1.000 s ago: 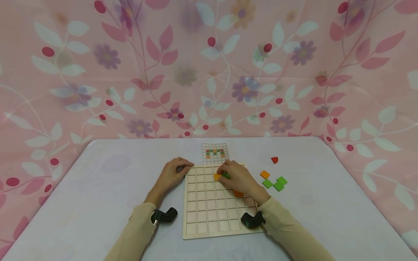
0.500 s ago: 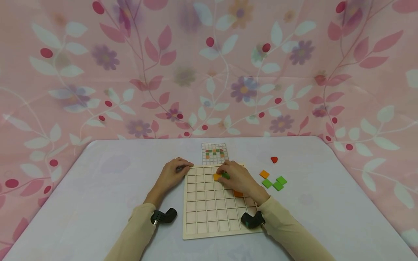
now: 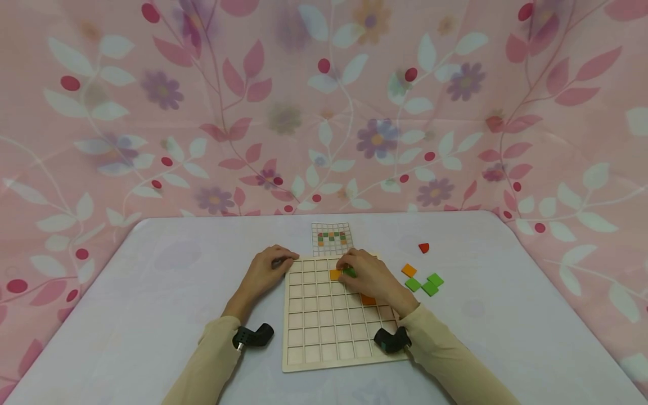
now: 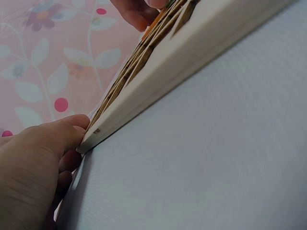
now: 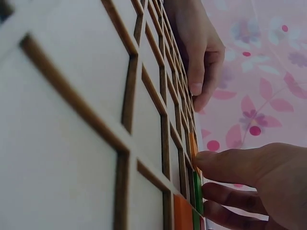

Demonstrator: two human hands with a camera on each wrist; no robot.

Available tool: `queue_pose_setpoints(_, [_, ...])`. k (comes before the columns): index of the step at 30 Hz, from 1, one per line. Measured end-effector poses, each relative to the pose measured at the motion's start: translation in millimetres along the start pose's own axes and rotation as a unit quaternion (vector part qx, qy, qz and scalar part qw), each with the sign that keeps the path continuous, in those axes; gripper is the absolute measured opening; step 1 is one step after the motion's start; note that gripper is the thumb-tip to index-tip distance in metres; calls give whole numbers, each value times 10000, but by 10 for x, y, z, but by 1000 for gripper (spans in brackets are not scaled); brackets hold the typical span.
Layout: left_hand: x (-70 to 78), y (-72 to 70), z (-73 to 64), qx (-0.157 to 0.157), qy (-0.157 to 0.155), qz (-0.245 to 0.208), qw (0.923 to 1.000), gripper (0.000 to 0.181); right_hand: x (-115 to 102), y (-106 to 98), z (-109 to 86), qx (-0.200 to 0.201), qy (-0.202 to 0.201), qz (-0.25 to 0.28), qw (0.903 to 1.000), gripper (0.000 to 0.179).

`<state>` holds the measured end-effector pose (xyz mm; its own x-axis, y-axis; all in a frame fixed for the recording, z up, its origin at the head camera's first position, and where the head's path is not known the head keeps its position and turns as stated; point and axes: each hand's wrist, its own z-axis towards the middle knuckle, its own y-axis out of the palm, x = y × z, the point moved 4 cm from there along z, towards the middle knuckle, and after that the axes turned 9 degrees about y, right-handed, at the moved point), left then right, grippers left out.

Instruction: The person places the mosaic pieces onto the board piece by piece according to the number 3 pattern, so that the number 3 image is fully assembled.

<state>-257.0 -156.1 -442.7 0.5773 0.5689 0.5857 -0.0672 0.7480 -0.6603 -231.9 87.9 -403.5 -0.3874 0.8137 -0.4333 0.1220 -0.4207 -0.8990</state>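
Note:
A pale wooden grid board (image 3: 310, 320) lies on the white table. My left hand (image 3: 265, 272) holds its far left corner, with thumb and fingertips against the edge in the left wrist view. Over the board's far right part, my right hand (image 3: 373, 277) pinches a green tile (image 3: 350, 272) between thumb and fingers, down at the grid. An orange tile (image 3: 334, 275) sits in the cell just left of it. A darker orange tile (image 3: 368, 300) shows under the right palm. In the right wrist view, the thumb tip is right at the green tile (image 5: 197, 191). The hand hides several cells.
Beyond the board lies a pattern card (image 3: 331, 241) with coloured squares on a grid. To the right are an orange tile (image 3: 409, 270), several green tiles (image 3: 430, 288) and a red rounded piece (image 3: 424, 247). A floral cloth (image 3: 283, 112) hangs behind the table.

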Motion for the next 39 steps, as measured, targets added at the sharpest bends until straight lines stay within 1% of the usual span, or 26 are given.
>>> queue_pose_setpoints(6, [2, 1, -2, -28, 1, -16, 10000, 15, 45, -71, -17, 79, -158, 16, 9998, 22])
queue_pose_setpoints(10, [2, -2, 0, -22, 5, -64, 10000, 14, 99, -147, -20, 130, -141, 128, 9997, 23])
queue_pose_setpoints(14, [-2, 1, 0, -43, -19, -83, 10000, 15, 189, -228, -11, 159, 60, 312, 9994, 24])
queue_pose_setpoints(18, [-2, 0, 2, -35, 18, -53, 10000, 14, 288, -325, -19, 57, 306, 565, 9979, 26])
queue_pose_setpoints(22, [2, -10, 5, 1, 49, -40, 10000, 14, 381, -422, -45, 26, 407, 717, 9966, 28])
queue_pose_setpoints(26, [1, -10, 5, -10, -1, -47, 10000, 14, 450, -515, -76, 104, 377, 738, 9965, 29])
queue_pose_setpoints(29, [-2, -5, 4, -23, -25, -47, 10000, 14, 492, -575, -92, 78, 400, 754, 9963, 30])
queue_pose_setpoints(34, [5, -6, 4, -11, 9, -60, 10000, 14, 575, -648, -125, -63, 546, 739, 9957, 31])
queue_pose_setpoints(39, [15, -11, 0, -10, -13, -65, 10000, 14, 658, -684, -145, -94, 690, 762, 9947, 32])
